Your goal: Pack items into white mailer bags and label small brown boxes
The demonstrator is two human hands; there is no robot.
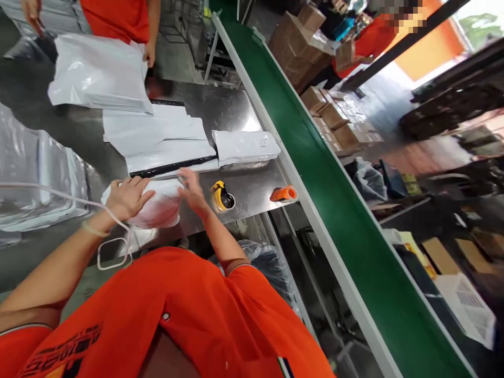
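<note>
Yellow tape dispenser (221,197), orange tool (283,193) on steel table (232,113); green conveyor (315,173) alongside.

At a packing table (244,194), a person's left hand (128,197) and right hand (192,191) rest on a soft packet (161,210) near the table's front edge. A tape dispenser (221,197) sits just right of the packet, and a small tool (283,193) lies farther right, beside the conveyor belt (315,173) running along the table's right side. Behind the packet lies a stack of flat mailers (157,136), with a filled parcel (246,147) to its right. At the far end, a co-worker's hand (149,52) holds a large bag (98,73).
</note>
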